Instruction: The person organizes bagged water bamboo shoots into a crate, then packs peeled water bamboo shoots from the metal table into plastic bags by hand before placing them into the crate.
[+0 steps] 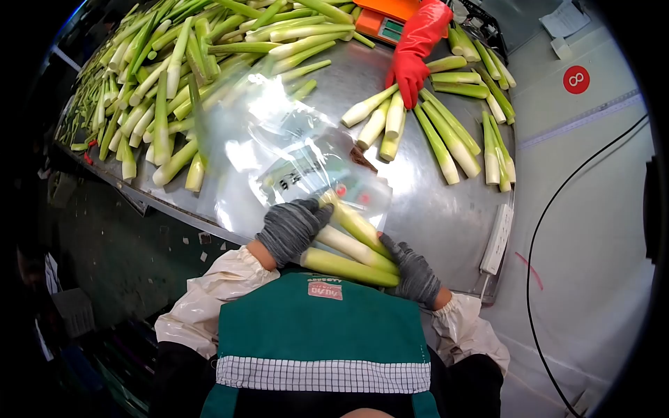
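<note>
Three pale green water bamboo shoots (352,240) lie between my two gloved hands, just in front of my apron. My right hand (414,270), in a grey knit glove, is closed around their thick right ends. In a matching glove, my left hand (293,226) has its fingers curled at the near edge of a clear printed plastic bag (279,150), beside the left ends of the shoots. Whether it also grips a shoot is hidden. The bag spreads over the metal table (432,223), with glare on its film.
A large heap of water bamboo shoots (160,90) covers the table's left. A co-worker's red-gloved hand (409,76) touches shoots at the far side, near an orange scale (382,26). Smaller groups lie at right, and a white power strip (496,239) sits along the right edge.
</note>
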The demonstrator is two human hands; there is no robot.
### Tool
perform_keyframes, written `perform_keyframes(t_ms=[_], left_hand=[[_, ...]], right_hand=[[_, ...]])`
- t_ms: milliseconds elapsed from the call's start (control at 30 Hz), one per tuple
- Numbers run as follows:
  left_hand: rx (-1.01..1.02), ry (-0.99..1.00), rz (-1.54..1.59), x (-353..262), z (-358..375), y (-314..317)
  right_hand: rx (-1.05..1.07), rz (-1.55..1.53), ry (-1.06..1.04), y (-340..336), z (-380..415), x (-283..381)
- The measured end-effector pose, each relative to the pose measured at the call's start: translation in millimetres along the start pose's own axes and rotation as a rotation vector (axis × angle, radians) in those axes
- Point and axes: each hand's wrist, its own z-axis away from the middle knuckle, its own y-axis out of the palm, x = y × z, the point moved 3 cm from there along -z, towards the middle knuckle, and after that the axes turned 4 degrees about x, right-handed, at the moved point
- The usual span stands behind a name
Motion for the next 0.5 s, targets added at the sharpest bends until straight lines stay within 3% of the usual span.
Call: perform_keyframes(t_ms=[167, 300, 367, 433, 500], left_hand=[[0.026, 0.097, -0.025, 0.0, -13.3, -5.5], [-0.137, -0.117, -0.063, 11.3, 5.5, -0.8], [-0.098, -0.368, 0.018, 17.3, 17.5, 10.0], [-0.082, -0.442, 0.052, 17.5, 19.9, 18.7], [-0.13, -0.648, 0.264, 27.3, 23.8, 29.6]], right_hand=[[-0.049, -0.085, -0.032, 8.5, -5.8, -12.5], [-0.113, -0.374, -0.092, 16.7, -3.9, -16.6], [-0.102, -0.69, 0.045, 16.5, -3.6, -14.3], [-0.117, -0.691, 0.036, 27.9, -8.3, -21.3], [-0.137, -0.685, 0.028, 46.6, -12.7, -35.0]])
